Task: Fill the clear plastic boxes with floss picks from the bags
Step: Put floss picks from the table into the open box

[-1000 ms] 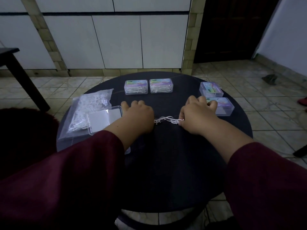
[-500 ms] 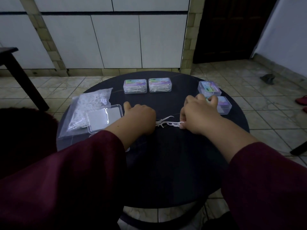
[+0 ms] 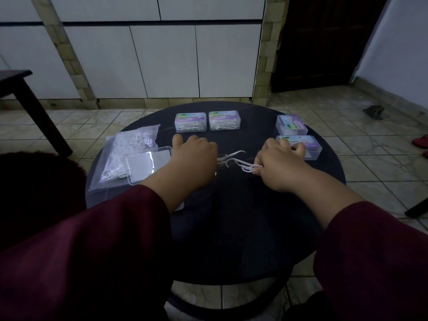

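change since earlier frame: my hands have drawn a little apart, and the floss picks (image 3: 234,159) between them are now spread into a looser fan, one pick angled up toward the far side.
left hand (image 3: 193,162): knuckles up, fingers curled under at the left end of the picks; it seems to pinch them, though the fingertips are hidden, so i judge rather than see the hold.
right hand (image 3: 281,166): fingers curled, pinching the handle end of the picks at their right end.
reason for the two-handed hold: i judge that i am untangling or lining up a small bunch so it will lie flat in a box.
open box (image 3: 150,166): clear, lying on the bag just left of my left wrist, close by so the load has a short way to go.
bag (image 3: 129,154): clear, still holding many picks, flat at the table's left edge.
filled boxes (image 3: 207,121): two side by side at the far edge, lids on, set out of the working area.
labelled boxes at right (image 3: 298,137): two more just beyond my right hand; whether full, i cannot tell.
table (image 3: 231,228): round, dark, bare in front of me.
picks relative to hands: directly between them, touching both, low over the table.
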